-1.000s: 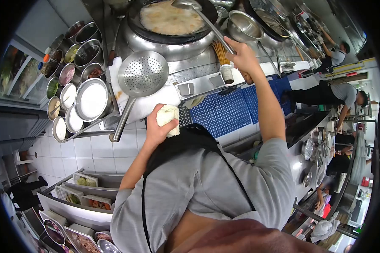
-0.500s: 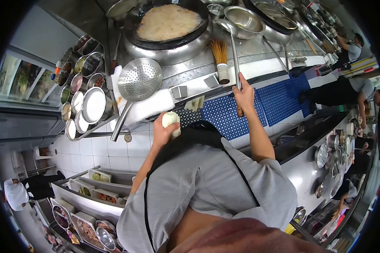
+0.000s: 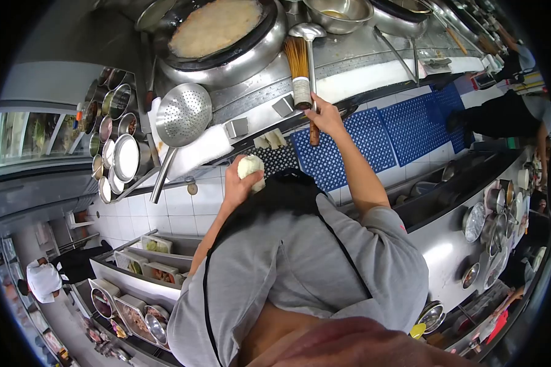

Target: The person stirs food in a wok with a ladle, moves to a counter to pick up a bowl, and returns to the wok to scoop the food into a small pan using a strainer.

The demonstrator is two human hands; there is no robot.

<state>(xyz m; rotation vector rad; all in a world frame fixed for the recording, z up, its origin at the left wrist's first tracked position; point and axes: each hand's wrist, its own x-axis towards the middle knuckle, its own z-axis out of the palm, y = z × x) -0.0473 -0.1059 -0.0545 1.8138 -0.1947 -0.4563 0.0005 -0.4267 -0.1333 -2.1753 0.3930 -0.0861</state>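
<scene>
My left hand [image 3: 236,183] is wrapped round a bunched pale cloth [image 3: 251,166] in front of my apron. To its right, my right hand [image 3: 326,117] is closed at the handle of a metal ladle [image 3: 307,32], near its wooden end; the hand partly hides the grip. The ladle's bowl is over the steel stove top, close to a metal bowl [image 3: 338,17]. Right beside the ladle handle lies a bamboo wok brush [image 3: 299,70], bristles pointing away from me. A wok [image 3: 269,21] of bubbling, pale brown liquid sits on the burner ahead.
A perforated skimmer [image 3: 183,115] rests on white cloth [image 3: 205,145] at the stove's front edge, handle sticking out toward me. Several seasoning pots [image 3: 127,157] stand at left. Blue mats [image 3: 343,150] cover the floor ahead. Other people [image 3: 44,280] are farther off.
My right hand and the ladle have moved left, with the ladle now alongside the brush. The cloth stays in my left hand. The whole view has shifted slightly.
</scene>
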